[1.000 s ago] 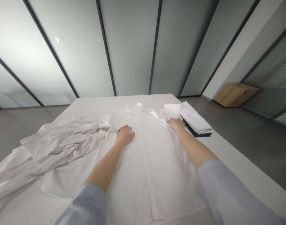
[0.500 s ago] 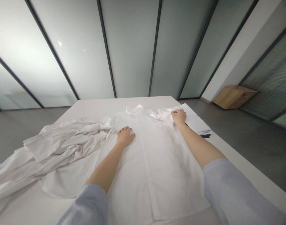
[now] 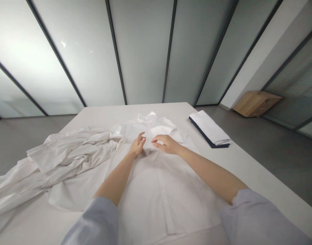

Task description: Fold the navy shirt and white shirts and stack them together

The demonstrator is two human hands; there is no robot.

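A white shirt [image 3: 145, 190] lies spread before me, its buttoned front facing up and its collar [image 3: 151, 117] at the far end. Over its upper chest, my left hand [image 3: 138, 145] is held low with thumb and fingers apart. My right hand [image 3: 166, 144] faces it from the right, fingers bent but parted from the thumb, and I see no cloth between them. Just beyond it, a folded part of the shirt [image 3: 165, 130] lies across the chest. Wrinkles run through the cloth beneath both hands.
A rumpled heap of white cloth [image 3: 76, 160] covers the left of the white table [image 3: 107, 114]. Near the right edge rests a folded white cloth [image 3: 209, 127] on a dark navy one [image 3: 200, 134]. A wooden cabinet [image 3: 255, 103] stands on the floor beyond.
My right hand has moved left from the shirt's right side to its middle, and the sleeve side now lies folded inward. My left hand has lifted and turned. The folded stack is uncovered.
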